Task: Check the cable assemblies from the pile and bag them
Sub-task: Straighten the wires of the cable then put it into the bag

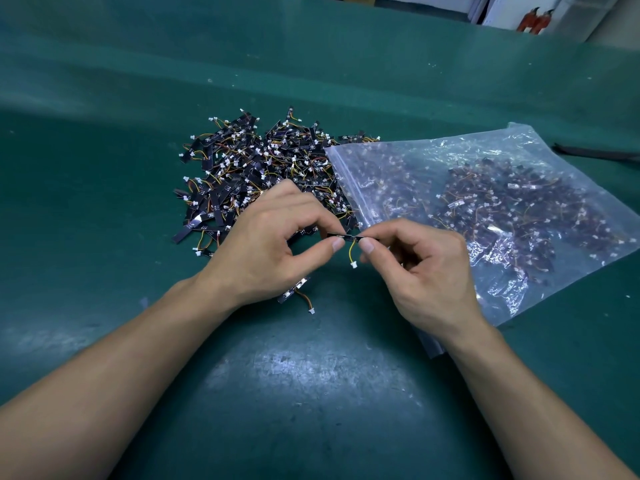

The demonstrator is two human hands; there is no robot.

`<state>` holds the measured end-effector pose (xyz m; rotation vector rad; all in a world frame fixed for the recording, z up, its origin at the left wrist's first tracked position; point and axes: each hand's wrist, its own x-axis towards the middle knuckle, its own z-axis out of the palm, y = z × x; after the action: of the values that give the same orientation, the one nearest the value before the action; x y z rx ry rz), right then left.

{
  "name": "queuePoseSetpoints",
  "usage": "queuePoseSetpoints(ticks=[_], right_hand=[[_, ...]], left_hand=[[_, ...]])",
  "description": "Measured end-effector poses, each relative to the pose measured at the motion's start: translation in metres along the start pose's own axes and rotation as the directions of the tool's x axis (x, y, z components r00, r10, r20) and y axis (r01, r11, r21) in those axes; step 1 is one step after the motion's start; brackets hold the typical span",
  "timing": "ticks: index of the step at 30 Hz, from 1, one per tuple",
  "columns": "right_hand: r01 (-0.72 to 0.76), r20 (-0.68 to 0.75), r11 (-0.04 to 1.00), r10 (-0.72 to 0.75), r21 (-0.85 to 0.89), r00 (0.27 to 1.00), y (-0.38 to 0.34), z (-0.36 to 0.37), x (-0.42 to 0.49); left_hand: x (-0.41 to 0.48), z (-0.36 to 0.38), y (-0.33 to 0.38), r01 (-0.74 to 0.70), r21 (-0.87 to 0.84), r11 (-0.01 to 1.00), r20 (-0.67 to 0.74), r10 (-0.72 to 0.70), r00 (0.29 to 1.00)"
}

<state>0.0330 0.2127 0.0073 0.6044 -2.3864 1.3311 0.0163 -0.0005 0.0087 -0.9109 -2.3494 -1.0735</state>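
A pile of cable assemblies (pixel 256 168), small black strips with yellow-orange wires and white plugs, lies on the green mat (pixel 104 202). To its right a clear zip bag (pixel 502 209) lies flat, holding many more assemblies. My left hand (pixel 266 244) and my right hand (pixel 419 265) each pinch one end of a single cable assembly (pixel 348 239) between thumb and forefinger, in front of the bag's mouth. Its yellow wire and white plug hang down between my hands. One loose assembly (pixel 298 292) lies on the mat partly under my left hand.
A dark flat strip (pixel 595 152) lies at the far right edge of the mat. Beyond the table's far edge stand white panels and red objects (pixel 533 20). Bare green mat stretches to the left and toward me.
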Motion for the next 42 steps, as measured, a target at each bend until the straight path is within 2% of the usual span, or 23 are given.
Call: queuePoseSetpoints(ticks=[5, 30, 42], right_hand=[[-0.035, -0.013, 0.999, 0.035, 0.017, 0.999, -0.0013, -0.001, -0.0013], [0.045, 0.004, 0.998, -0.045, -0.054, 0.999, 0.0015, -0.0005, 0.0001], [0.03, -0.007, 0.999, -0.03, -0.015, 1.0, -0.0017, -0.0012, -0.0013]], left_hand=[[0.0012, -0.0007, 0.0005, -0.023, 0.016, 1.0, -0.025, 0.024, 0.999], [0.0003, -0.0017, 0.0016, -0.015, 0.015, 1.0, -0.02, 0.015, 1.0], [0.0009, -0.0022, 0.0015, -0.029, 0.04, 0.999, -0.036, 0.031, 0.999]])
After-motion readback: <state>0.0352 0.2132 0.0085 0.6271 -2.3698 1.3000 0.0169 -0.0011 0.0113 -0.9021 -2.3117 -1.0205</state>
